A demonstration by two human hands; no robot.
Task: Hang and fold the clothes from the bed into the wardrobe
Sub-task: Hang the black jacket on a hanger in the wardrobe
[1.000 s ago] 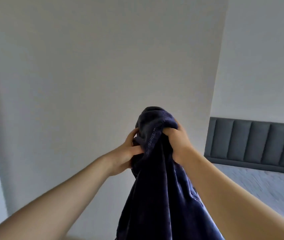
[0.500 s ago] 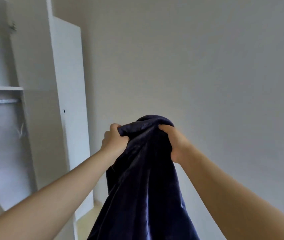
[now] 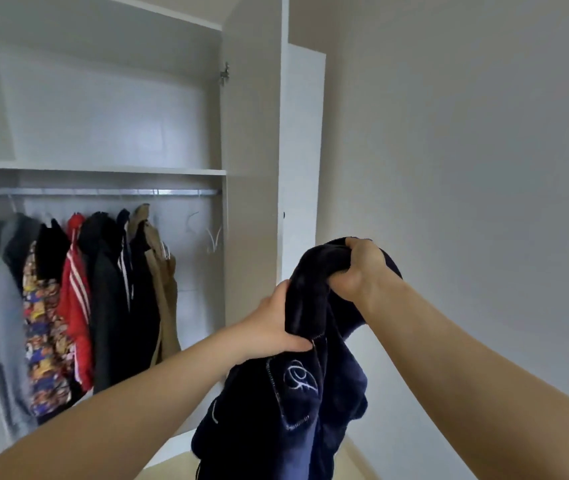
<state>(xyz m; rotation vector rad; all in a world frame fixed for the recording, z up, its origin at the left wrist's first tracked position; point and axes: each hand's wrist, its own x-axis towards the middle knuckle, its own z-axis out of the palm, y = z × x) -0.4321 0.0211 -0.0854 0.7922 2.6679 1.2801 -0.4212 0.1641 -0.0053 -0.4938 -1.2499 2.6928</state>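
Though open, wardrobe (image 3: 251, 140) beside grey wall (image 3: 466, 168).

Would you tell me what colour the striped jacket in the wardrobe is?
The jacket is red with white stripes; head view.

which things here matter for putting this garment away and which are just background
For the job: dark blue garment, held by left hand and right hand; wardrobe rail; empty hangers.
Just there: hung clothes; upper shelf; wardrobe door; wall.

both hands (image 3: 314, 303) grip navy garment (image 3: 296, 386) before open wardrobe (image 3: 255, 133), clothes (image 3: 85, 292) hanging inside.
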